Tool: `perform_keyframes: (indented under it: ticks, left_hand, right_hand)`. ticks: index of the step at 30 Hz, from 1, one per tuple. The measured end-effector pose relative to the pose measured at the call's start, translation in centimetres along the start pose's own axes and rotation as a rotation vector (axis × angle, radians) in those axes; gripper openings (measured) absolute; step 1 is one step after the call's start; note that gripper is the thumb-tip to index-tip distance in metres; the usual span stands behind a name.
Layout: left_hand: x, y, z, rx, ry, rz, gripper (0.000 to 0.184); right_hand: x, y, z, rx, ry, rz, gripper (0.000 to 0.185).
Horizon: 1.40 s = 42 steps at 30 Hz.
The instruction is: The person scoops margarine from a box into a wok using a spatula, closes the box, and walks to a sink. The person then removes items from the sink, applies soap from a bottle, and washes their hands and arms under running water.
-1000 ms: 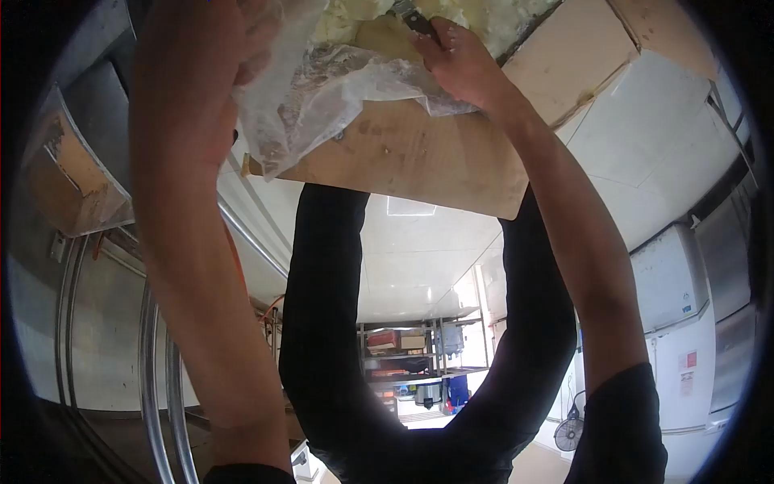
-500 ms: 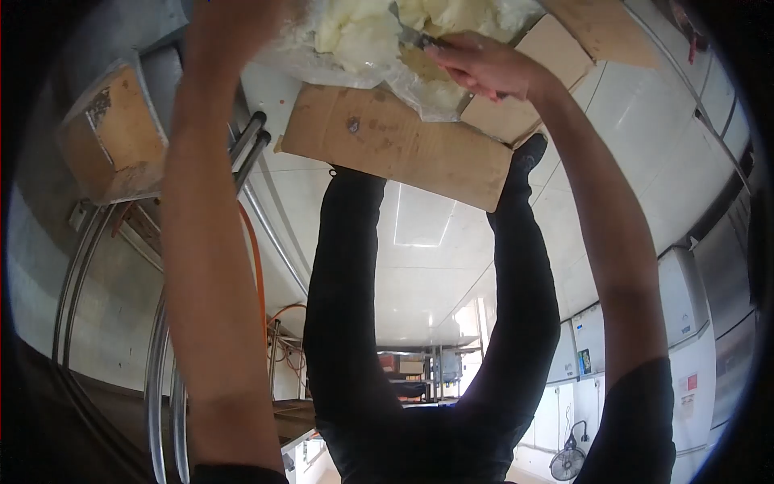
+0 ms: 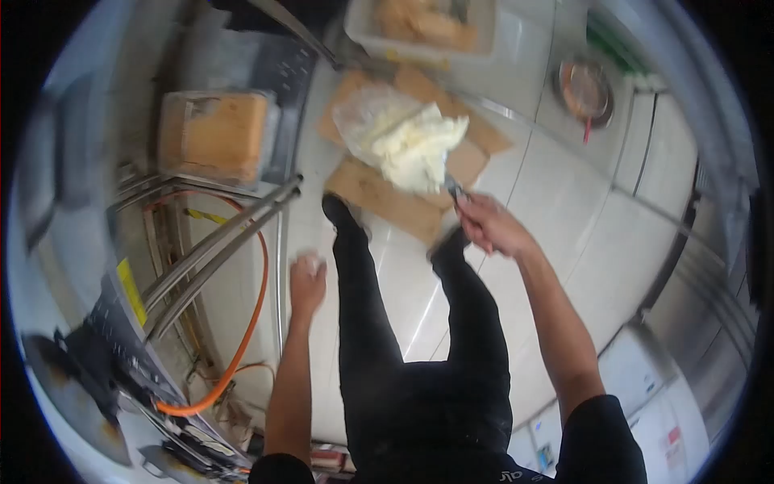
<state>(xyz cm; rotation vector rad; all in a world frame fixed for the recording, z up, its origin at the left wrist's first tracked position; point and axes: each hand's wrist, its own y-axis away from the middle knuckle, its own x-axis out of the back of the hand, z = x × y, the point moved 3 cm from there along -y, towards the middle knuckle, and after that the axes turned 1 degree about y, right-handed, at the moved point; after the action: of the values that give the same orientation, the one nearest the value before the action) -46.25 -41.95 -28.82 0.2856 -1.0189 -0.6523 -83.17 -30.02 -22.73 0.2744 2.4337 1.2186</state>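
Observation:
My right hand (image 3: pixel 493 226) is closed round the dark handle of a metal-bladed tool (image 3: pixel 453 189); the blade is hidden, so its exact kind is unclear. At its end is a large, soft, pale-yellow lump of fat (image 3: pixel 419 149), like margarine or shortening. The lump is over an open cardboard box (image 3: pixel 387 202) on the floor, against a crumpled clear plastic liner (image 3: pixel 355 117). My left hand (image 3: pixel 308 284) is apart from the box, beside my leg. Its blurred fingers look curled, with a pale spot on them and no object visible.
A container with an orange-brown inside (image 3: pixel 222 133) stands at left by metal rails (image 3: pixel 218 254). An orange hose (image 3: pixel 262 298) loops below. A white tub (image 3: pixel 484 40) stands beyond the box, and a round pan with a red handle (image 3: pixel 584 93) lies right of it.
My left hand has drawn back from the box to beside my leg. My right hand now has the lump at its tool. The view has risen and shows more floor.

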Motion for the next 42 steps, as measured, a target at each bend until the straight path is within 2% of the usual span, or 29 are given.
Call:
perform_keyframes:
  ticks: [2, 3, 4, 7, 11, 12, 13, 14, 16, 19, 21, 24, 27, 32, 35, 38, 42]
  left_hand:
    - [0.2, 9.1, -4.6, 0.153, 0.164, 0.056, 0.016]
    - [1.8, 13.6, -4.4, 0.288, 0.180, 0.035, 0.015]
    - [2.9, 17.9, -4.6, 0.347, 0.189, 0.047, 0.014]
    - [2.9, 29.5, -8.3, 0.643, 0.239, 0.089, 0.022]
    - [0.2, 41.2, -16.3, 0.782, 0.465, 0.249, 0.026]
    - [-2.1, 46.1, -12.3, 0.755, 0.444, 0.326, 0.026]
    - [-3.6, 47.8, -13.3, 0.734, 0.445, 0.374, 0.027]
    - [-6.1, 48.4, -16.2, 0.876, 0.582, 0.264, 0.029]
    - [-8.0, 50.4, -18.3, 0.902, 0.702, 0.293, 0.030]
    - [-5.6, 51.6, -18.8, 0.903, 0.908, 0.356, 0.033]
    - [-4.4, 52.4, -19.5, 0.868, 0.999, 0.443, 0.034]
    - [-2.7, 53.9, -22.2, 0.858, 1.098, 0.522, 0.032]
    - [-1.9, 56.5, -25.1, 0.892, 1.197, 0.591, 0.030]
    - [-2.4, 60.0, -28.5, 1.041, 1.387, 0.664, 0.028]
    - [-4.2, 60.7, -29.8, 1.103, 1.396, 0.595, 0.029]
    - [-4.0, 60.0, -30.0, 1.097, 1.391, 0.535, 0.031]
    - [-2.5, 57.2, -30.1, 1.010, 1.359, 0.590, 0.031]
  right_hand:
    - [-3.1, 6.6, -5.0, 0.002, 0.061, -0.049, 0.030]
    - [-5.2, 9.5, -6.9, 0.037, 0.039, -0.087, 0.030]
    - [-7.8, 12.6, -9.5, -0.020, 0.022, -0.075, 0.029]
    - [-15.3, 19.1, -12.1, 0.014, 0.068, -0.135, 0.028]
    - [-31.0, 24.2, -15.1, 0.030, 0.202, -0.238, 0.027]
    - [-29.4, 30.8, -17.0, 0.067, 0.213, -0.311, 0.027]
    - [-32.9, 32.5, -18.3, 0.079, 0.241, -0.369, 0.027]
    - [-37.0, 32.1, -17.9, 0.090, 0.264, -0.416, 0.027]
    - [-45.3, 34.1, -19.0, 0.106, 0.264, -0.557, 0.026]
    - [-57.8, 37.0, -22.3, 0.130, 0.264, -0.783, 0.024]
    - [-65.0, 36.0, -23.7, 0.243, 0.367, -0.822, 0.024]
    - [-74.5, 34.0, -25.1, 0.467, 0.566, -0.734, 0.023]
    - [-80.6, 30.6, -25.8, 0.640, 0.790, -0.531, 0.024]
    - [-83.1, 26.5, -26.5, 0.939, 1.283, -0.142, 0.033]
    - [-83.1, 26.5, -26.7, 0.963, 1.632, -0.003, 0.033]
    - [-83.0, 24.0, -26.4, 1.471, 1.800, 0.153, 0.026]
    - [-82.8, 25.0, -24.4, 1.368, 1.879, 0.293, 0.023]
